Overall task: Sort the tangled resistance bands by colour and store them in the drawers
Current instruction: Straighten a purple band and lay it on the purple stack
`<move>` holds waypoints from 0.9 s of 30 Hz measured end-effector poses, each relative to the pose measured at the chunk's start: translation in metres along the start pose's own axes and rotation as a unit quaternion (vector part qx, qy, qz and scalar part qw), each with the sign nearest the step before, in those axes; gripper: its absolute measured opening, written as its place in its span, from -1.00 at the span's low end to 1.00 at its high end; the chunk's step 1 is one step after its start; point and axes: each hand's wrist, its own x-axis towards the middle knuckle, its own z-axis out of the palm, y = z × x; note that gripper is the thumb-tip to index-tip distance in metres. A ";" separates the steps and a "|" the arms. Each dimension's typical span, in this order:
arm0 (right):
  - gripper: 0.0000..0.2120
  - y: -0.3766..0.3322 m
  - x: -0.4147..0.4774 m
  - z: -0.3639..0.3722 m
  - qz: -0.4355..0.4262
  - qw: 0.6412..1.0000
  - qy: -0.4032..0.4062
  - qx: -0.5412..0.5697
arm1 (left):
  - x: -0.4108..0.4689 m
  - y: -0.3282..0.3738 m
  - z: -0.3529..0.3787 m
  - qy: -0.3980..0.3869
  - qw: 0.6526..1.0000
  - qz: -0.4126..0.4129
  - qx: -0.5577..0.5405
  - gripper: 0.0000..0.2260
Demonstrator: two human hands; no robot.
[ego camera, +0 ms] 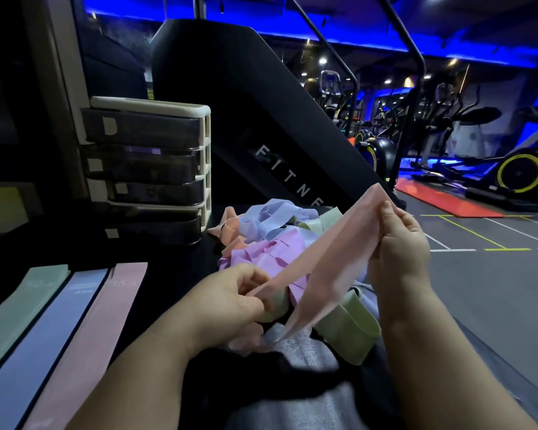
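Note:
A pink resistance band (pixel 330 252) is stretched slantwise between my hands above the pile. My right hand (pixel 398 240) pinches its upper end at the right. My left hand (pixel 239 293) pinches its lower end near the centre. Beneath lies the tangled pile of bands (pixel 277 237) in purple, light blue, peach and pale green. A green looped band (pixel 348 330) sits under the pink one. At the lower left, a green band (pixel 22 308), a blue band (pixel 53 333) and a pink band (pixel 106 324) lie flat side by side. The drawer unit (pixel 146 169) stands at the back left, its dark drawers closed.
A big black fitness machine (pixel 261 119) rises right behind the pile. A grey cloth (pixel 298 361) lies under my forearms. Exercise bikes (pixel 510 169) and a red mat (pixel 441 200) fill the gym floor on the right.

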 end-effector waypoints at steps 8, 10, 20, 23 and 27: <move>-0.85 -0.001 0.010 -0.006 0.008 0.998 0.052 0.022 | 0.006 -0.008 -0.009 0.110 0.989 -0.062 0.074 -0.92; -0.86 0.000 0.013 -0.008 0.014 0.998 0.058 0.032 | 0.009 -0.010 -0.008 0.128 0.988 -0.070 0.042 -0.98; -0.86 0.003 0.028 -0.025 0.003 0.996 0.089 0.030 | -0.001 -0.006 -0.014 -0.050 0.988 -0.021 -0.145 -0.74; -0.88 0.006 0.033 -0.031 0.003 0.995 0.097 0.018 | -0.005 -0.004 -0.013 -0.088 0.991 0.007 -0.098 -0.74; -0.88 0.013 0.037 -0.033 0.010 0.996 0.093 0.005 | -0.004 -0.006 -0.014 -0.106 0.991 0.031 0.079 -0.74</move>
